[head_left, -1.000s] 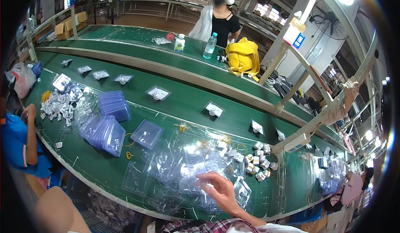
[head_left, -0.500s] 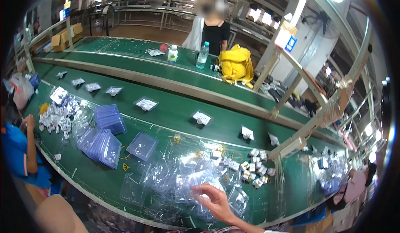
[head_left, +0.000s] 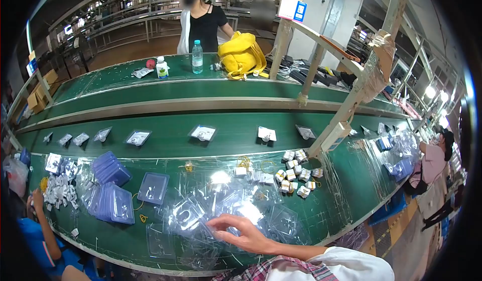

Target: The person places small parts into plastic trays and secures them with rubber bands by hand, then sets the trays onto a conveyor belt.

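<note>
My right hand [head_left: 243,233] hovers over or touches a heap of clear plastic blister shells [head_left: 188,213] at the front of the green table. Its fingers are curved, with a gap between thumb and index finger, and I see nothing held in it; whether the fingertips touch a shell cannot be made out. My left hand is out of view. Left of the heap lie a single clear plastic tray [head_left: 153,188] and stacked bluish plastic trays [head_left: 115,203]. Small white boxes [head_left: 291,173] with yellowish bands lie to the right.
White small parts [head_left: 60,190] are piled at left, near a co-worker's arm [head_left: 47,228]. Packed blister pieces [head_left: 202,133] lie in a row along the green belt [head_left: 175,150]. A slanted metal post [head_left: 346,105] rises at right. A yellow bag [head_left: 241,55] and bottle [head_left: 197,57] stand beyond.
The camera view has turned to the right, so the table contents appear further left. My right hand stays over the shell heap, with more of my sleeve showing.
</note>
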